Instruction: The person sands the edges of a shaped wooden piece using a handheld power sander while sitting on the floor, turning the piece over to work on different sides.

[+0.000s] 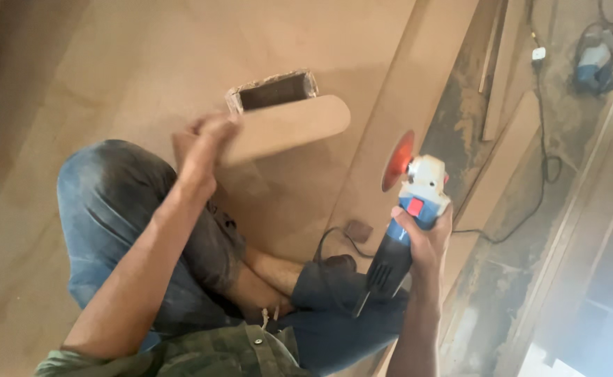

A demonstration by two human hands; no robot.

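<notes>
My left hand (205, 150) grips one end of a flat wooden piece with a rounded tip (292, 126) and holds it up above the floor board. In my right hand (422, 237) is a blue and white angle grinder (408, 223) with a red-orange disc (397, 160) at its top. The disc is a short way right of the wooden piece's rounded end and does not touch it. A black cord runs from the grinder's tail toward my lap.
I sit cross-legged in jeans on a large brown board (132, 63) with a rectangular cut-out hole (273, 91). A small wood block (357, 230) lies by my knee. Wood strips (502, 77), a cable (544, 174) and another blue power tool (595, 63) lie on the dusty floor at right.
</notes>
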